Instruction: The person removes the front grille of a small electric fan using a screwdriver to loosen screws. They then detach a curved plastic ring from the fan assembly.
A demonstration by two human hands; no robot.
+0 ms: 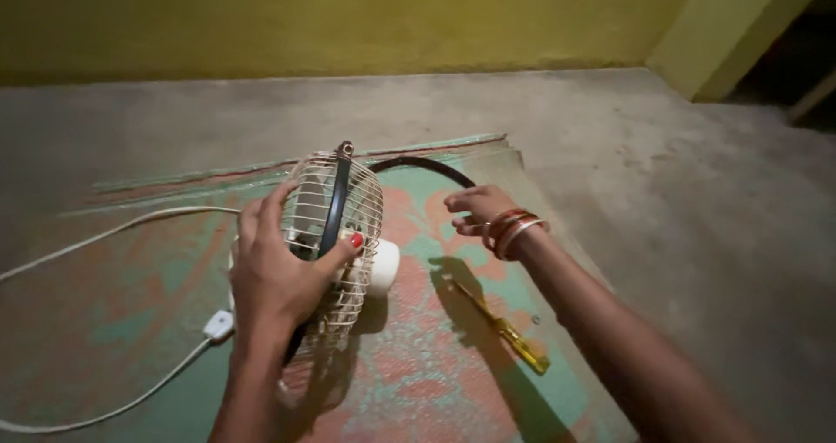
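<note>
While the head camera looks down at a floor mat, the count runs as follows.

Fans: one small table fan (pixel 335 234), with a cream wire cage, a dark band around the cage's middle and a white motor housing at its back; it stands tilted on the mat (pixel 418 373).

Hands: two. Left hand (pixel 279 273) is wrapped over the near face of the cage, fingers spread across the wires and thumb hooked over the rim, so it is grasping the fan. Right hand (pixel 475 208) is stretched out beyond the fan, fingers curled loosely, holding nothing that can be seen; its fingertips sit near the end of the black arc.

Bangles: several red and pale ones bunched as one stack (pixel 514 231) on the right wrist; the exact number cannot be told.

Screwdrivers: one, with a yellow handle (pixel 514 338), lying flat on the mat under the right forearm, well apart from the fan.

Cords: one white cord (pixel 113 230) looping across the left side, carrying one white inline switch (pixel 218 325) just beside the left wrist.

Black curved pieces: one arc (pixel 427 166), showing behind the cage; what it is cannot be told.

Mats: one, worn, in faded pink and green, spread on the grey concrete floor (pixel 697 191).

Walls: yellow wall (pixel 348 16) along the far edge.
</note>
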